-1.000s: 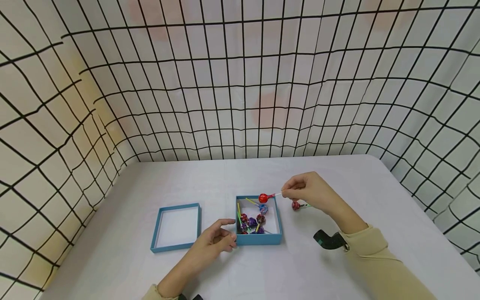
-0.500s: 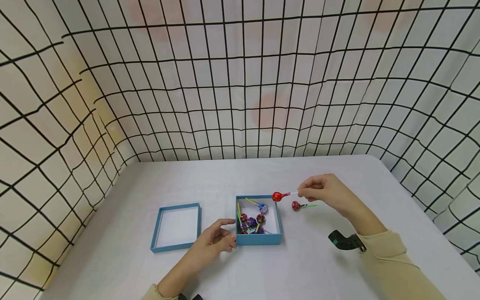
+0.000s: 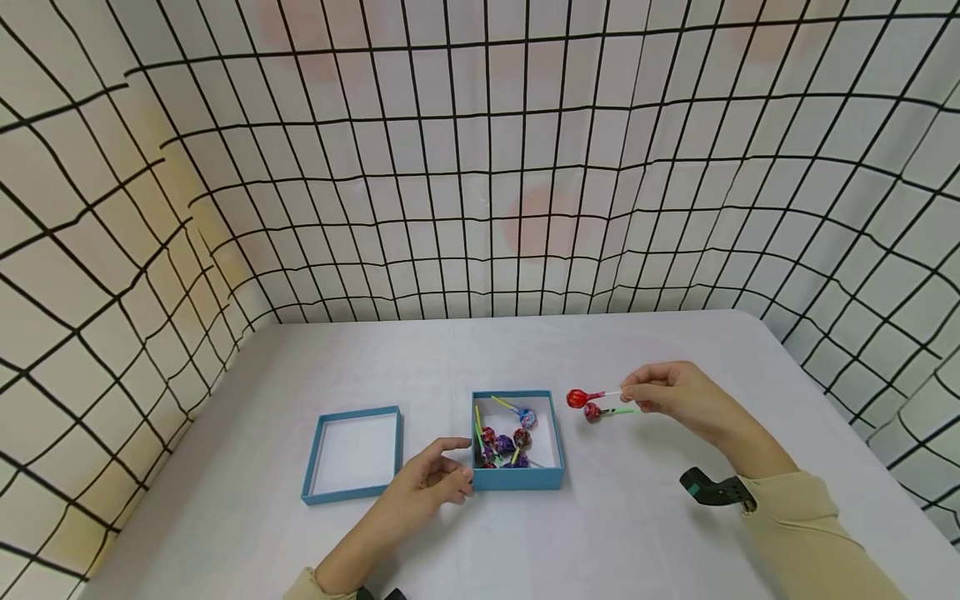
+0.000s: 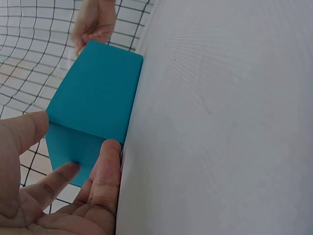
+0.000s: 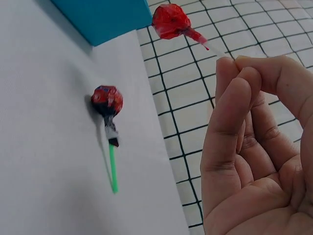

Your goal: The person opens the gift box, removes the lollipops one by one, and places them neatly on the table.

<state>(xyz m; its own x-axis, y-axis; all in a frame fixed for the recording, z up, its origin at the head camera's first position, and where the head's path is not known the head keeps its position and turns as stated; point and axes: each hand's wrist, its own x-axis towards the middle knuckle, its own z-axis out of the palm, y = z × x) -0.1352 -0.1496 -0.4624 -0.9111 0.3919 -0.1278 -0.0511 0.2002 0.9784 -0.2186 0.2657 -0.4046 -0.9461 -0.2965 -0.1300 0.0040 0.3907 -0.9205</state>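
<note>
The right hand (image 3: 678,396) pinches the red lollipop (image 3: 595,396) by its white stick (image 3: 613,392), candy head (image 3: 577,398) pointing left; the left hand (image 3: 423,481), fingers parted, touches the blue box (image 3: 519,479).

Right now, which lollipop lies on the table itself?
Only the dark red lollipop with the green stick, right of the blue box: the bright red one is in the right hand's grip, and the others lie inside the box.

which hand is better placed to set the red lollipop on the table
The right hand, probably: it pinches the red lollipop, held near the green-stick lollipop, while the left hand touches the blue box.
</note>
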